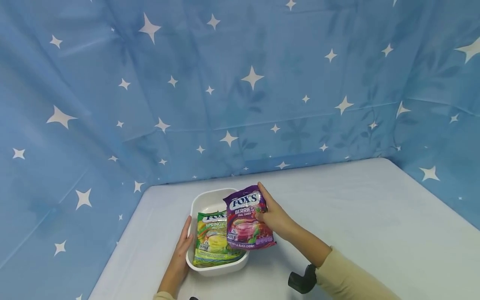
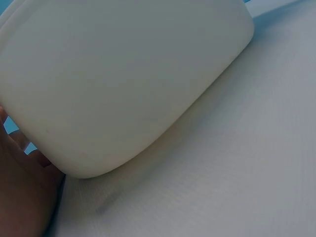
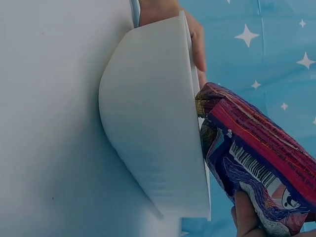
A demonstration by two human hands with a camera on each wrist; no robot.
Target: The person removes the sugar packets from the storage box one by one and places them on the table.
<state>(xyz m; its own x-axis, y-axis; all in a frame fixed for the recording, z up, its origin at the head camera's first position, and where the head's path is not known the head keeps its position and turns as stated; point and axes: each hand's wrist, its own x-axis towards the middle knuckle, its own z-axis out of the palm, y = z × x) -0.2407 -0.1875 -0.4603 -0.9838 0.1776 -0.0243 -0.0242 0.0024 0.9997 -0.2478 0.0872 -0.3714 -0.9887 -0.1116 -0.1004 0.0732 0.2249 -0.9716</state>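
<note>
A purple bag of Fox's Berries candy (image 1: 245,218) is gripped by my right hand (image 1: 276,216) at its right edge, tilted over the right side of a white plastic basin (image 1: 221,271). In the right wrist view, the back of the berries bag (image 3: 259,158) shows beside the basin's rim (image 3: 190,69). Inside the basin lies a green and yellow Fox's candy bag (image 1: 211,239), partly covered by the purple one. My left hand (image 1: 181,252) rests along the basin's left side, fingers against the outer wall; the left wrist view shows that wall (image 2: 123,84) close up.
The basin stands on a table with a white cloth (image 1: 337,208). A blue curtain with white stars (image 1: 232,104) hangs behind and beside the table. A black wrist device (image 1: 303,280) sits below my right forearm.
</note>
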